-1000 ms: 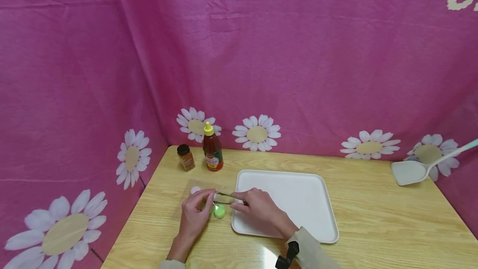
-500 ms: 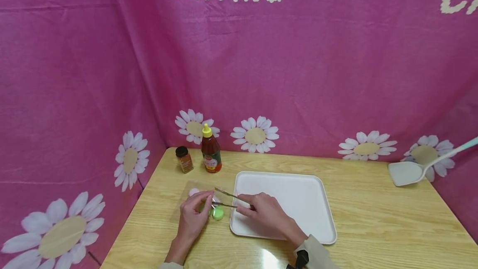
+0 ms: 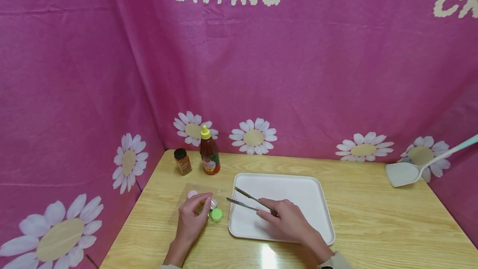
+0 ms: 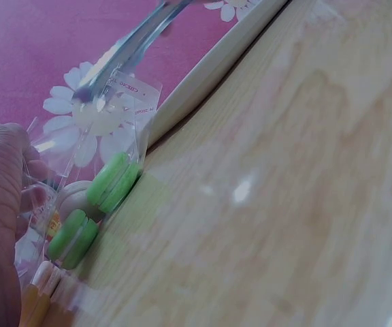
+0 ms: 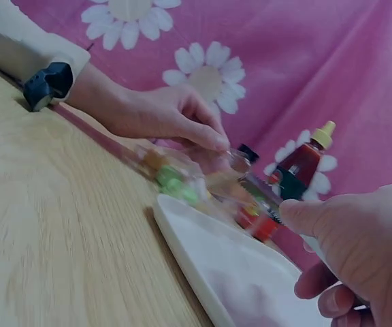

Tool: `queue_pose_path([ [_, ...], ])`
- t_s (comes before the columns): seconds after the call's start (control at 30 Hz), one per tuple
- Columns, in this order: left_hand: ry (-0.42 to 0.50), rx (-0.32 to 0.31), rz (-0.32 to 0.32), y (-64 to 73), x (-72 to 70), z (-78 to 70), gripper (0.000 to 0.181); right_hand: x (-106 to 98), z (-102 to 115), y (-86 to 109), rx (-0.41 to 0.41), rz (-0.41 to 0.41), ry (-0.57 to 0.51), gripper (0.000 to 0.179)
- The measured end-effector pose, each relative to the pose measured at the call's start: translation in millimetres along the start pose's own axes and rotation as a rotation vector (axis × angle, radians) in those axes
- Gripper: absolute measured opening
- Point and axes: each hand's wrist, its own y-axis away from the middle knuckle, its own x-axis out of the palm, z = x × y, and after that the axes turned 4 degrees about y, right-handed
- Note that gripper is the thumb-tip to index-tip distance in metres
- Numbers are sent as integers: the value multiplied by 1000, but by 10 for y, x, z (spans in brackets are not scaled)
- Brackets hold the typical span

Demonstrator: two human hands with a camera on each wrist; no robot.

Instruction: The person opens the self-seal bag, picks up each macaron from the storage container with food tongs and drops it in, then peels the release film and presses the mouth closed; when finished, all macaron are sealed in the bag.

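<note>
My left hand (image 3: 191, 221) pinches the edge of a clear plastic bag (image 4: 136, 109) that lies on the table, left of the white tray (image 3: 298, 194). Macarons show in and around the bag: green macarons (image 4: 113, 182), a pink macaron (image 3: 192, 194) and a brownish-orange one (image 4: 36, 303). The left fingers partly cover them in the head view. In my right hand (image 3: 289, 220) I hold metal tongs (image 3: 242, 205) with serrated tips. Their arms stand apart over the left part of the tray, pointing toward the bag, with nothing between them.
Behind the bag stand a red sauce bottle (image 3: 210, 159) with a yellow cap and a small spice jar (image 3: 183, 164) with a black lid. A white spatula (image 3: 403, 173) lies at the table's far right. A pink cloth (image 3: 298, 74) hangs behind the table.
My right hand has drawn the tongs rightward, away from the bag and over the tray, and their arms have come into fuller view. The left hand stays at the bag.
</note>
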Motion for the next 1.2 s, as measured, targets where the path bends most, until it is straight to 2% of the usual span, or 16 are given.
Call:
queue_pose_path([
  [0.33,3,-8,-3,-7,0,-13,16,-307,-302,388,110,-140,16,36],
  [0.53,-13,14,-11,-4,1,-21,17,-517,-480,648,268,-197,35,39],
  [0.77,-1,17,-14,-2,15,-9,17,-692,-884,966,420,-360,137,40],
  [1.0,3,30,-30,-7,24,-12,19,-850,-1260,1236,696,-301,192,69],
  [1.2,-4,28,-42,12,53,13,22,-881,-1432,1339,793,-273,210,71],
])
